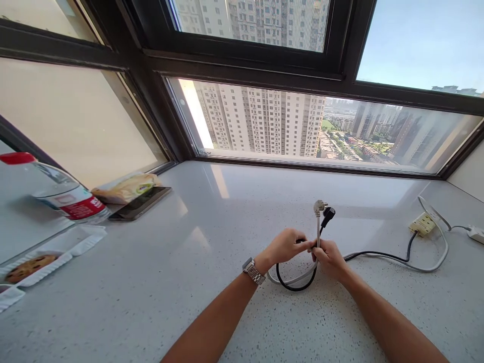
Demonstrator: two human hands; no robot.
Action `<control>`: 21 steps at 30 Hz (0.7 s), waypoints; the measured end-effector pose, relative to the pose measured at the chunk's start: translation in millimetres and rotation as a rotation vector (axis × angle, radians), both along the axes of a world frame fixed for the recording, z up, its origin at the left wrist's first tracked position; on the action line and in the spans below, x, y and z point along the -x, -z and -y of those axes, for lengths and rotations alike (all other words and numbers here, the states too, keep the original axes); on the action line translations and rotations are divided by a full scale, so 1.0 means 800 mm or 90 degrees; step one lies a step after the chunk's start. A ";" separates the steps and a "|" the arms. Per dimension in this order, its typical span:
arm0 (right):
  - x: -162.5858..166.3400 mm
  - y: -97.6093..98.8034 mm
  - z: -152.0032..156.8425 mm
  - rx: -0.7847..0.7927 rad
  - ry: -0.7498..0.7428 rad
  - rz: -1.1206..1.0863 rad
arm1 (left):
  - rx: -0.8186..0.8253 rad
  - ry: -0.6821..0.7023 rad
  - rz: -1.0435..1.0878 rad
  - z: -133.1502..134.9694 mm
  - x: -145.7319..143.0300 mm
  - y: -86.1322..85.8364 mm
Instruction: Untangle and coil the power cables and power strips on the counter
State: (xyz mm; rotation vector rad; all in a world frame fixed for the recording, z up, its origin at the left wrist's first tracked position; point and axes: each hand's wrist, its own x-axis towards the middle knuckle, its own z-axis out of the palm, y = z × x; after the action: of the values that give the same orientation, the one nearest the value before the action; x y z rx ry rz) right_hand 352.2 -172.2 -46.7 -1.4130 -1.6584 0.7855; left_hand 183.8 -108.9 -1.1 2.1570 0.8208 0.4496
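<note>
Two power cords, one white [318,229] and one black [296,289], run together through my hands and form a loop below them. Their plugs, a white plug [319,206] and a black plug [328,215], stick up above my fingers. My right hand [328,256] is closed on the cords just under the plugs. Against it, my left hand [288,245], with a metal-band watch [253,270] at the wrist, pinches the cords too; its fingertips are partly hidden. To the right the cords trail along the countertop towards a pale yellow socket block [422,225].
The speckled white countertop [181,302] meets a dark-framed window at the back. On the left are a red-capped bottle [71,196], a phone [140,203], a food packet [126,188] and a plastic tray [81,239] holding a cookie [31,267]. A white power strip [475,234] lies far right.
</note>
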 end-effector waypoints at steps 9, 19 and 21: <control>-0.057 -0.019 -0.004 -0.022 0.246 0.213 | 0.306 -0.234 0.324 -0.009 0.014 0.014; -0.098 -0.019 -0.011 0.068 0.367 0.301 | 0.418 -0.045 0.353 -0.010 0.062 -0.019; -0.091 -0.022 -0.010 0.051 0.342 0.336 | 0.389 -0.028 0.293 -0.005 0.065 -0.028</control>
State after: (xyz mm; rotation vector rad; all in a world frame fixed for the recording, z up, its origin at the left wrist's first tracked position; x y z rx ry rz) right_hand 424.9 -164.0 -29.1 -2.1275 -1.4979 0.1758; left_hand 131.6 -104.5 21.0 1.4031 0.6359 0.5972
